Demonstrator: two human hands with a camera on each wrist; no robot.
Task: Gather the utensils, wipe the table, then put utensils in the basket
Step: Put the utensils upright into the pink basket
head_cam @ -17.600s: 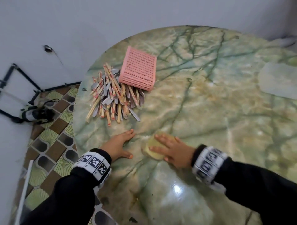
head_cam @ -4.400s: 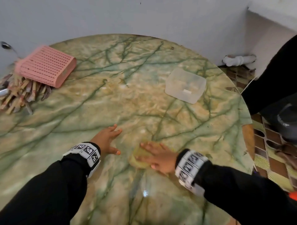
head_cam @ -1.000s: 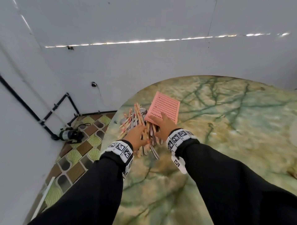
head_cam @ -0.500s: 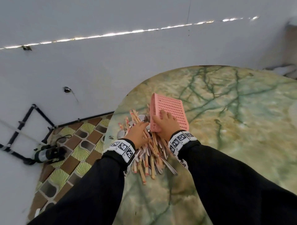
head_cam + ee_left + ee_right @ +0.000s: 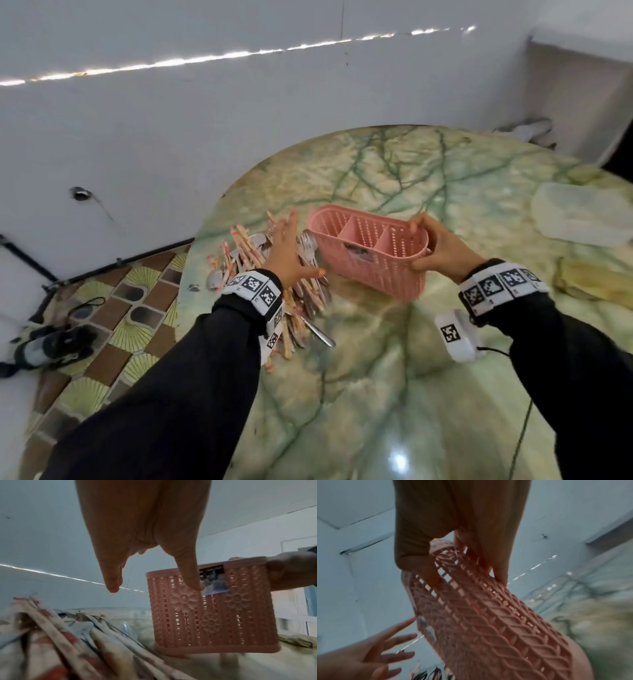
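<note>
A pink perforated basket (image 5: pixel 371 253) with three compartments stands upright on the green marble table (image 5: pixel 394 377). My right hand (image 5: pixel 442 246) grips its right end, thumb on the near wall and fingers over the far rim (image 5: pixel 447 555). The compartments look empty. Left of it lies a heap of utensils (image 5: pixel 274 270): several paper-wrapped chopsticks and metal spoons. My left hand (image 5: pixel 287 250) hovers over the heap with fingers straight and holds nothing. In the left wrist view the basket (image 5: pixel 212 608) stands right of the fingertips (image 5: pixel 113 586), with the utensils (image 5: pixel 60 642) below.
A yellow cloth (image 5: pixel 596 281) lies at the table's right edge. Behind it sits a clear plastic container (image 5: pixel 582 219). The heap is close to the table's left edge, beyond which are the tiled floor (image 5: pixel 113 329) and the white wall.
The basket, which lay flat half a second ago, now stands upright and a little right of the heap. My left hand has lifted off the utensils and spread its fingers.
</note>
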